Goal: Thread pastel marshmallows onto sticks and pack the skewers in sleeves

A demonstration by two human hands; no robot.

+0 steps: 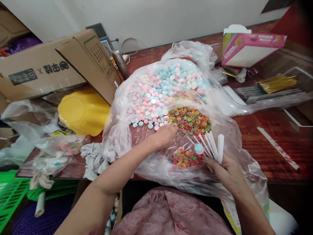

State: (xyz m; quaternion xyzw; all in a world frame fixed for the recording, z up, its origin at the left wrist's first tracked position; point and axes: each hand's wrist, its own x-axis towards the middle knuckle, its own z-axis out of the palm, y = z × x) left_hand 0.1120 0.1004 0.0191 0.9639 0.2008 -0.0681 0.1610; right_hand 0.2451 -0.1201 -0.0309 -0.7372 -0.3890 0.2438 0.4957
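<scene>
My left hand point(167, 135) reaches over the plastic sheet, its fingers bent down and pressed together at the edge of the ring-shaped candies point(192, 119). Whatever it pinches is hidden. Just behind it lie round tablet candies point(151, 98) in pink, blue and white. My right hand point(226, 168) is closed around a bundle of white sticks point(215, 147) that fan upward. Beside its fingertips, a blue and a pink tablet candy point(199, 148) sit by the sticks. A smaller pile of ring candies point(187, 158) lies between the hands, nearer to me.
Clear plastic point(141, 163) spreads under the candies on the red-brown table point(264, 153). Cardboard boxes point(44, 71) and a yellow bowl-like container point(83, 111) stand left. A pink carton point(251, 49) and gold twist ties point(277, 84) are at the right. One printed strip point(278, 148) lies there.
</scene>
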